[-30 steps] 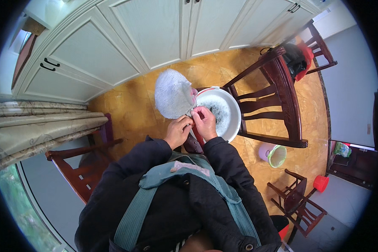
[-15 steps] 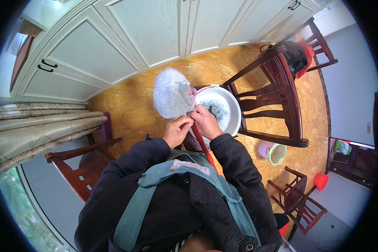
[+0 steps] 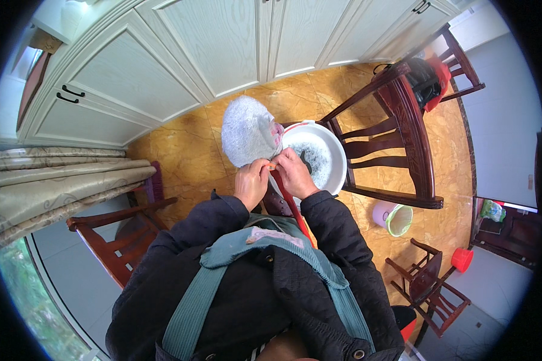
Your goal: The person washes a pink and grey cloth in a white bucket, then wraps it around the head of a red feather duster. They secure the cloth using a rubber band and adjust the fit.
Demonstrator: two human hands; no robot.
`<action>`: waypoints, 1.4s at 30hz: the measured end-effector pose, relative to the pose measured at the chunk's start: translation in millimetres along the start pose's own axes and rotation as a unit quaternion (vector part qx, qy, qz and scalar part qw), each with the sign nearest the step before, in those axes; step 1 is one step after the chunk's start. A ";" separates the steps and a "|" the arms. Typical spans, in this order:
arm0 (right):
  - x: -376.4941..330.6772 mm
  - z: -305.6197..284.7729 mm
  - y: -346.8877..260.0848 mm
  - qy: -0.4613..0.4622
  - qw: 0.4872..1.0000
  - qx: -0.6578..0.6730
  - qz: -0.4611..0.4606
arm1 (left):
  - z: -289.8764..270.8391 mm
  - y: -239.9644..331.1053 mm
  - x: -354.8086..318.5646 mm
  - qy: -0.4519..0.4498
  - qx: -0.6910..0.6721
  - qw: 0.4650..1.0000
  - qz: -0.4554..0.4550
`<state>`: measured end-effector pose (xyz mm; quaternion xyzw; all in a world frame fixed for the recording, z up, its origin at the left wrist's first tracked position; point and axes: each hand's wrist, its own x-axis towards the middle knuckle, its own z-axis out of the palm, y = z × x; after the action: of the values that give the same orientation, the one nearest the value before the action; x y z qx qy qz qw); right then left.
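A light grey cloth (image 3: 247,133) is wrapped over the head of a red-handled pole (image 3: 300,219), with a bit of pink pattern at its right side. The handle runs down from the cloth toward my body. My left hand (image 3: 252,185) pinches a thin orange band (image 3: 272,165) at the neck of the wrapped cloth. On the other side of the neck, my right hand (image 3: 295,174) is closed on the band, close against the handle. What lies under the right fingers is partly hidden. A white basin (image 3: 341,153) of sudsy water stands just right of the cloth.
A dark wooden chair (image 3: 418,144) stands beside the basin. White cabinets (image 3: 211,45) line the far side. Another chair (image 3: 111,231) is at the left by the curtain (image 3: 60,186). A pinkish-white bucket (image 3: 382,213) and a small stool (image 3: 424,280) are on the right.
My left hand has turned and closed up nearer the neck of the cloth. The orange band now shows between my two hands. The wrapped head has barely moved.
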<state>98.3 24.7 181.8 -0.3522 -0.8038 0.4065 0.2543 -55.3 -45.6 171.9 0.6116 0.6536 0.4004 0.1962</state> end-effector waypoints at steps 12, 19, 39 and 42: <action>-9.7 5.7 -19.8 0.140 0.987 -0.024 0.069 | -1.3 7.4 4.0 -0.059 -0.100 0.990 -0.082; -22.4 4.9 -31.7 0.122 0.991 -0.022 0.057 | 11.0 -11.9 -2.6 -0.083 -0.191 0.967 -0.145; -35.7 19.4 -23.2 0.049 0.992 -0.117 -0.016 | 8.5 5.6 15.9 -0.018 0.005 0.999 -0.044; -30.1 8.4 -13.0 0.091 0.994 -0.058 -0.003 | 7.7 2.3 14.9 -0.026 0.089 0.996 0.005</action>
<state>106.5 -8.0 184.4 -0.3995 -0.8003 0.3249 0.3072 -50.7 -29.3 172.5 0.6399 0.6784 0.3255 0.1561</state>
